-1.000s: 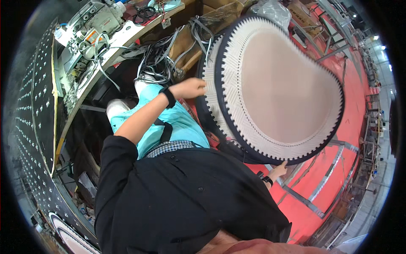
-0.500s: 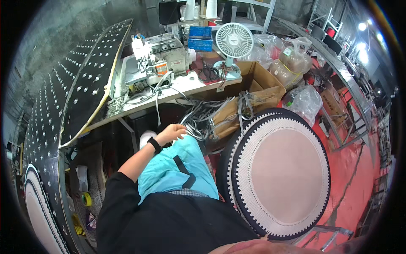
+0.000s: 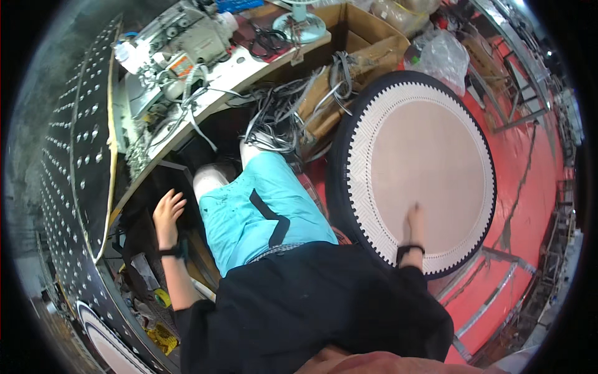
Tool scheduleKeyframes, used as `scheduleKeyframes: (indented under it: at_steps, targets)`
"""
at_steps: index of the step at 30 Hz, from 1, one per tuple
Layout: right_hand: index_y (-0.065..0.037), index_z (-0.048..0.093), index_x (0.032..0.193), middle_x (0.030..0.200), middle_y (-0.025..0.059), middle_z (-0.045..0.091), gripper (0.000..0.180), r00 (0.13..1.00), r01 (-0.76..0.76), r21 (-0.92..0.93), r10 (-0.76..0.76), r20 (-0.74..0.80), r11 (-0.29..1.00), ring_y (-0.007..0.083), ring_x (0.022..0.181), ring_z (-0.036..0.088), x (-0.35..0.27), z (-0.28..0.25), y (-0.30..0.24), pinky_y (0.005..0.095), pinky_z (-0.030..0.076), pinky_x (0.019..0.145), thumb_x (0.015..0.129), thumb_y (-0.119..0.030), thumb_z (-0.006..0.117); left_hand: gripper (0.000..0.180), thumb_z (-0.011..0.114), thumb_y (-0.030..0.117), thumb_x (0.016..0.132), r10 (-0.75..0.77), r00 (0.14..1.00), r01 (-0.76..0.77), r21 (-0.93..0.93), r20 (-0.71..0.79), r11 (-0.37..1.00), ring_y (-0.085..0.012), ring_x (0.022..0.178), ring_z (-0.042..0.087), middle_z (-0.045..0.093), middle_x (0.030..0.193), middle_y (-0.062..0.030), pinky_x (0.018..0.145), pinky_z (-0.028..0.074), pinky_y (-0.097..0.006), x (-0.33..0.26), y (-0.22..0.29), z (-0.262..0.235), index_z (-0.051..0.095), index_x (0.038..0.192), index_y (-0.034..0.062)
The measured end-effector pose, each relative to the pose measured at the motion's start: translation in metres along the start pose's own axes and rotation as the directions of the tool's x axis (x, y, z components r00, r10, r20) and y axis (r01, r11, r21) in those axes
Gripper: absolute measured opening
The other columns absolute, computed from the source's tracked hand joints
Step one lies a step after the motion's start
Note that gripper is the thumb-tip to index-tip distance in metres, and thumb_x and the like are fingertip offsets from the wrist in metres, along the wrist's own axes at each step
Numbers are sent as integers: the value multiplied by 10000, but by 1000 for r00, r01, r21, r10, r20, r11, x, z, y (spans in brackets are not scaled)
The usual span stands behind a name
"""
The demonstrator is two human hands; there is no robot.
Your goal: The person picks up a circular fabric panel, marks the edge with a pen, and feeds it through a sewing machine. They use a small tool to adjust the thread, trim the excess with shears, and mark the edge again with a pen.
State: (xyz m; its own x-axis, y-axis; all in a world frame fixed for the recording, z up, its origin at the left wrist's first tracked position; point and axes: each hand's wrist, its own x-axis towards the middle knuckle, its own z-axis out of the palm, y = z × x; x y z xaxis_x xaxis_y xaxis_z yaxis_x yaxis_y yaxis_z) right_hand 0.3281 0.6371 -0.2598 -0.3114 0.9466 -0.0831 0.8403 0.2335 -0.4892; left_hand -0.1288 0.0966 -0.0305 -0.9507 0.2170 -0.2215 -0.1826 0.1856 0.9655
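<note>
My left hand (image 3: 168, 213) is raised beside my left knee, near the front edge of the sewing table (image 3: 240, 73). Its fingers are apart and hold nothing. On my other side, my right hand (image 3: 416, 217) reaches out over a round mat (image 3: 430, 146) with a beige middle, a white patterned border and a black toothed edge. Blur and the small size of the hand hide its fingers, and I cannot tell whether it touches the mat. The mat seems to lie on top of a thick round pile at my right side.
An overlock sewing machine (image 3: 190, 40) stands on the table with loose strips around it. Grey strips (image 3: 277, 112) hang in a tangle by a cardboard box (image 3: 374, 53). A black studded panel (image 3: 81, 156) rises at the left. Metal frame bars (image 3: 489, 299) lie on the red floor.
My left hand has moved left and down from over my lap. My right hand has come into view over the round mat. The view has tilted downward.
</note>
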Motion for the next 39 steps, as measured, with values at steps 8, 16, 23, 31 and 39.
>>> scheduleKeyframes:
  at_steps: [8,16,23,31,39]
  targets:
    - [36,468,1199,1007,272,587,442,945,304,296,-326,27,906,380,942,566,201,110,-311,411,455,822,842,-218,528,450,458,327,931,-172,891,161,-61,-420,985,-201,973,577,567,1156,-130,826,437,-294,-81,-36,-115,433,1282,47]
    - [10,616,908,912,121,655,211,772,612,55,-611,176,789,261,834,613,239,155,-379,369,485,734,740,-118,621,408,468,281,922,-229,427,7,-250,-875,968,-236,1068,551,544,1199,-171,924,422,-332,-226,-13,-155,472,1246,34]
    - [-65,576,1129,1201,132,550,319,590,217,968,-807,-29,124,269,1011,566,368,82,-496,371,453,850,860,-227,518,409,481,331,908,-86,59,-521,-104,-995,847,-289,821,633,609,1004,-197,685,515,-332,-304,-14,-197,444,1150,4]
    - [-69,575,1115,1189,129,554,305,366,-17,961,-893,261,274,259,987,573,322,94,-591,355,464,813,871,-238,506,704,378,254,944,-70,-40,-867,0,-997,499,-456,1086,481,273,1294,-339,849,491,-449,-388,-45,-316,-99,1356,-61]
    - [-72,573,1100,1178,126,557,293,211,-95,875,-850,483,474,249,963,580,247,50,-620,339,476,776,881,-250,493,633,496,248,860,-155,-265,-636,52,-952,770,-430,1088,485,395,1211,-292,896,440,-484,-476,-94,-406,157,1269,-95]
